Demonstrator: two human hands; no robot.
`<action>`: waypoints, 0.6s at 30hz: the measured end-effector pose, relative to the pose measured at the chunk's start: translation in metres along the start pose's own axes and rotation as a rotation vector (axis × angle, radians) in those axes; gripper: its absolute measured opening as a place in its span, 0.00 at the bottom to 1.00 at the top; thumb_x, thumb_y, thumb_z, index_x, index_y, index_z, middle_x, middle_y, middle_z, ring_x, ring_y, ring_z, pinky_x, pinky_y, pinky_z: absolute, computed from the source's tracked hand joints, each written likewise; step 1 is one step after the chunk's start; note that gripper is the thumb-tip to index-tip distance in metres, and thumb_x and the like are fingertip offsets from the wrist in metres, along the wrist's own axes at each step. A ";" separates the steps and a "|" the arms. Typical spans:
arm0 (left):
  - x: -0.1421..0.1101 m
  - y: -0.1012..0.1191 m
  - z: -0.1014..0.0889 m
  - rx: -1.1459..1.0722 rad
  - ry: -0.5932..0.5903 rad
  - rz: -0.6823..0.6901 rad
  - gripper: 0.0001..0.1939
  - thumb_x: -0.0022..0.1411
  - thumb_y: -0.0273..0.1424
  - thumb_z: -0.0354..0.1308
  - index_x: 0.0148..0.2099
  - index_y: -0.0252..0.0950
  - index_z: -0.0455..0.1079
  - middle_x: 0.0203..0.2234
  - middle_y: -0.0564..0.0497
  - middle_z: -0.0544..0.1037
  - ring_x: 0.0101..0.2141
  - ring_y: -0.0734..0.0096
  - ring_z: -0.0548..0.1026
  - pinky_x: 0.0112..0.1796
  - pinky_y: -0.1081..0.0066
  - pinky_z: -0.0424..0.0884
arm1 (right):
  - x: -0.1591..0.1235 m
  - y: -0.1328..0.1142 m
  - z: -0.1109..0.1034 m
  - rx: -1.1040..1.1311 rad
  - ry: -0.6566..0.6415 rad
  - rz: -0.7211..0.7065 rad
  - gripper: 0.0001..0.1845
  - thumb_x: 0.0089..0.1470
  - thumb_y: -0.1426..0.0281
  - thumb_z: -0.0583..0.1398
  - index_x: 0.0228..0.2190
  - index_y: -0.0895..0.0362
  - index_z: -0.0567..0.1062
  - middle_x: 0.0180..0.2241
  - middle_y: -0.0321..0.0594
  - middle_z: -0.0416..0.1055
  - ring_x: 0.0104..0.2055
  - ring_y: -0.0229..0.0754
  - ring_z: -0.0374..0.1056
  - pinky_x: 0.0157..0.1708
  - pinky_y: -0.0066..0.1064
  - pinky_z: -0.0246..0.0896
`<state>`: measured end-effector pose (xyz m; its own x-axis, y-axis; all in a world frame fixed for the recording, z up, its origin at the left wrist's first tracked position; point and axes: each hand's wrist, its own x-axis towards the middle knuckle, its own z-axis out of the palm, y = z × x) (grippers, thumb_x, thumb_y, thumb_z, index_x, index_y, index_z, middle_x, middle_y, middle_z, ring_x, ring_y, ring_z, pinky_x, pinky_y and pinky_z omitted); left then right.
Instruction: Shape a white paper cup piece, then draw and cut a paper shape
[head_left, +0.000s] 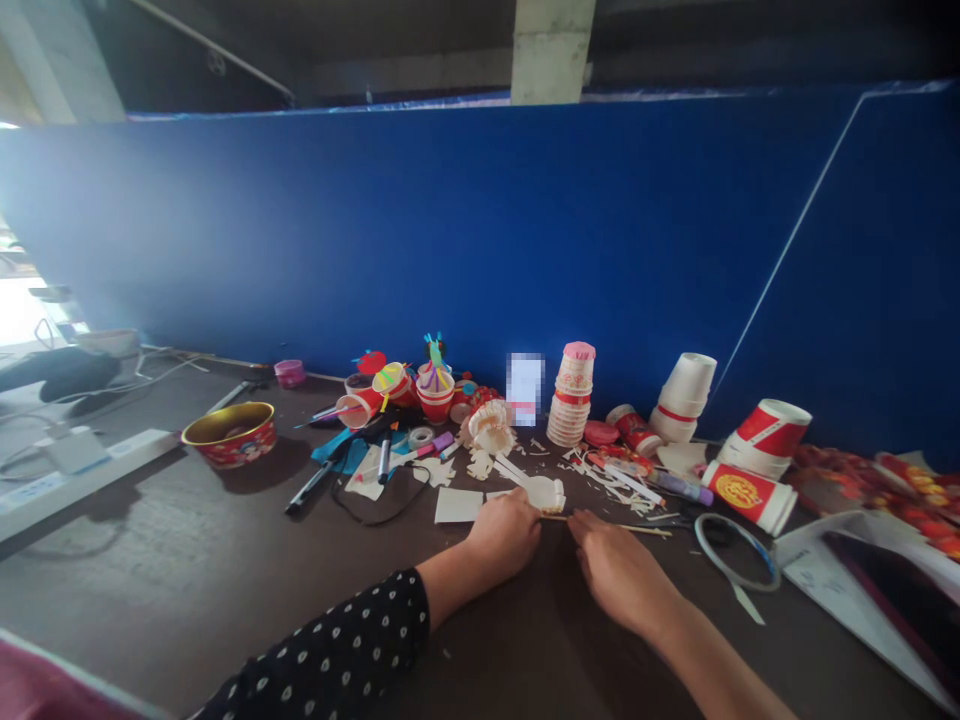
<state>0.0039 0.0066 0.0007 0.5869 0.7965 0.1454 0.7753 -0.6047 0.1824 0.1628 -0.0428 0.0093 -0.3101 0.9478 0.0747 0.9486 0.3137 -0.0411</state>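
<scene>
A thin wooden stick (553,518) lies low over the dark table between my two hands. My left hand (504,538), below a black dotted sleeve, is closed around the stick's left part. Fingers of my right hand (616,562) are pressed together over the stick farther right, and its end sticks out past them. Just beyond my left hand lies a cut white paper-cup piece (541,492) with a strip attached. A white paper rectangle (457,506) rests to the left of that hand. My fingertips are partly hidden.
Stacked paper cups (570,400) and red-and-white cups (765,440) stand along the blue partition (465,230). Paper scraps (611,482), markers (385,455) and a tape roll (420,437) lie nearby. A gold-lined bowl (232,440) and power strip (97,475) are left; a tape ring (739,552) is right.
</scene>
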 end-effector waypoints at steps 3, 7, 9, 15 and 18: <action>0.000 -0.002 0.003 -0.012 0.027 -0.011 0.11 0.57 0.28 0.47 0.37 0.33 0.70 0.35 0.44 0.73 0.37 0.63 0.71 0.38 0.68 0.67 | 0.001 0.000 0.000 0.002 -0.005 0.003 0.23 0.48 0.81 0.48 0.47 0.66 0.69 0.50 0.56 0.65 0.53 0.48 0.61 0.50 0.35 0.54; 0.000 -0.006 0.008 -0.056 0.066 -0.025 0.10 0.56 0.29 0.47 0.35 0.34 0.70 0.32 0.46 0.73 0.35 0.64 0.71 0.37 0.68 0.67 | 0.001 0.000 -0.002 0.016 -0.012 0.016 0.22 0.50 0.79 0.48 0.45 0.63 0.70 0.49 0.53 0.66 0.49 0.46 0.63 0.48 0.32 0.55; 0.000 -0.007 0.008 -0.071 0.069 -0.027 0.10 0.56 0.29 0.47 0.33 0.34 0.70 0.31 0.46 0.73 0.35 0.65 0.71 0.37 0.69 0.66 | 0.000 -0.002 -0.005 0.020 -0.015 0.036 0.21 0.50 0.78 0.48 0.44 0.62 0.71 0.48 0.51 0.66 0.47 0.44 0.65 0.46 0.31 0.56; -0.001 -0.004 0.003 -0.061 0.026 -0.006 0.11 0.57 0.28 0.47 0.33 0.34 0.71 0.33 0.46 0.73 0.35 0.65 0.71 0.37 0.70 0.66 | -0.002 -0.005 -0.010 -0.006 -0.013 0.062 0.15 0.51 0.76 0.49 0.37 0.60 0.73 0.41 0.48 0.67 0.43 0.44 0.64 0.43 0.30 0.56; -0.002 -0.002 0.001 -0.043 0.015 0.000 0.12 0.57 0.27 0.46 0.34 0.34 0.71 0.33 0.45 0.73 0.35 0.65 0.71 0.37 0.69 0.67 | -0.001 -0.003 -0.008 -0.001 0.004 0.050 0.15 0.51 0.77 0.49 0.36 0.59 0.73 0.40 0.47 0.67 0.42 0.44 0.64 0.42 0.31 0.55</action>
<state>0.0012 0.0067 -0.0009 0.5832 0.7965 0.1597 0.7643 -0.6046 0.2244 0.1610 -0.0456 0.0176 -0.2624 0.9619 0.0770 0.9629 0.2662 -0.0440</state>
